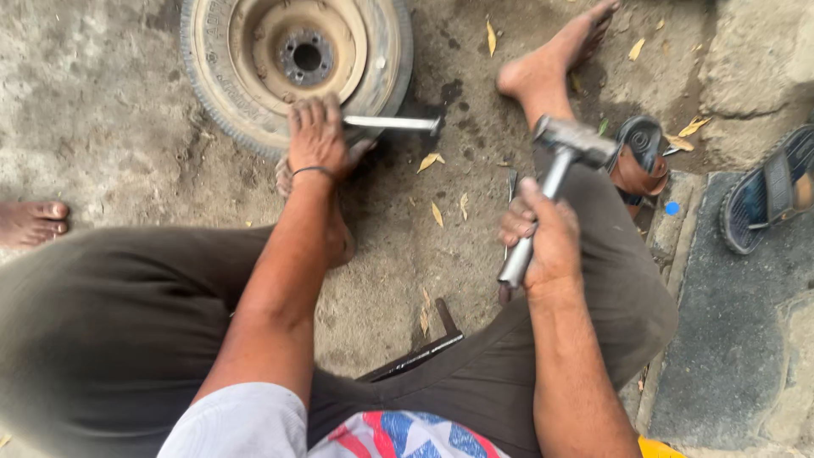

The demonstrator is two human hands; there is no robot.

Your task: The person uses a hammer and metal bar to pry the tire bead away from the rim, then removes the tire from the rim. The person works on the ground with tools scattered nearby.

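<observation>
A dusty small wheel with its tyre (222,93) lies flat on the ground ahead of me. My left hand (318,137) rests at the tyre's near edge and grips a metal bar (394,124) that points right along the tyre's rim. My right hand (543,237) is closed around the metal handle of a hammer (568,144), whose head is raised above my right knee. My legs in dark trousers are spread to either side, with my bare feet beside the wheel.
A dark metal bar (415,354) lies on the ground between my legs. A sandal (643,157) sits right of my knee and another sandal (763,191) on a dark mat at the right edge. Another person's bare foot (32,220) shows at the left.
</observation>
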